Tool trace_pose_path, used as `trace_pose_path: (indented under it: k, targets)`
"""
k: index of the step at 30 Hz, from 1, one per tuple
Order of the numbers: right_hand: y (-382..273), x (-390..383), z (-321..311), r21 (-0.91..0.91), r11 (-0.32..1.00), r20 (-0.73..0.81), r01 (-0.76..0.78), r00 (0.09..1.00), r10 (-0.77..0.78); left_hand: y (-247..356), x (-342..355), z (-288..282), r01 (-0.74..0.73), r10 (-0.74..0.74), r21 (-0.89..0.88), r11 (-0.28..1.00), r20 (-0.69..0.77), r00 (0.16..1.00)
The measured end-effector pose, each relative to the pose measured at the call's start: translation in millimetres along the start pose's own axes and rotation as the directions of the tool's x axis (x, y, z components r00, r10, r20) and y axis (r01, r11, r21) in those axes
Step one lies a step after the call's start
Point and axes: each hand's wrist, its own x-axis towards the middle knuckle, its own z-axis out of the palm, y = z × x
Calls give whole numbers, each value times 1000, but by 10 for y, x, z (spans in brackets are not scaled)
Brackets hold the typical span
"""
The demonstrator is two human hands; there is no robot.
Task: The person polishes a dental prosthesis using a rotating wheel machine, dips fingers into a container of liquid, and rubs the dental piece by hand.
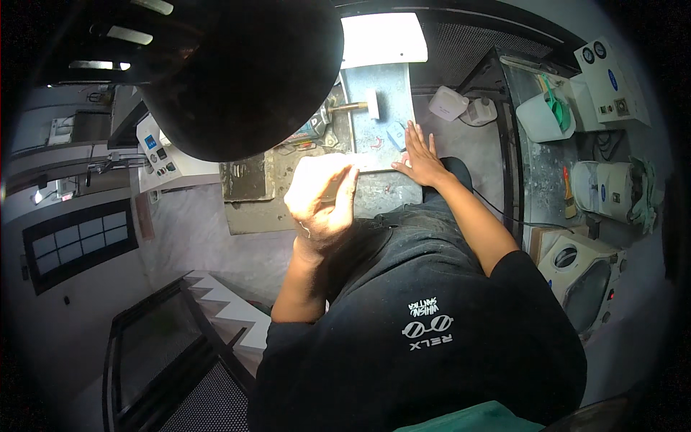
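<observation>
My left hand [320, 205] is raised over the front of the bench, thumb and fingertips pinched together in strong glare. Whatever it pinches, if anything, is lost in the brightness. My right hand [423, 162] lies with its fingers spread at the right edge of a grey metal tray [360, 129]. Just beside its fingertips, a small blue piece [396, 135] rests on the tray. Small red bits [376, 143] lie left of that piece. Farther back, a white block [373, 104] joins a brass-coloured rod [348, 107] reaching in from the left.
A large black lamp-like shape [245, 79] blocks much of the upper left. A white panel [384, 39] hangs behind the tray. White jugs [448, 104] stand on the floor at right, near a side bench with a white bin [541, 119] and machines. A dirty metal plate [246, 178] lies left.
</observation>
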Motion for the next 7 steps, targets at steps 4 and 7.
trace_pose_path:
  k: [4, 7]
  targets:
    - [17, -2, 3, 4, 1000, 1, -1, 1000, 1, -12, -9, 22, 0, 0, 1, 1000, 1, 1000]
    - [11, -4, 2, 10, 1000, -5, 6, 1000, -6, -25, -20, 19, -16, 16, 17, 1000, 0, 1000]
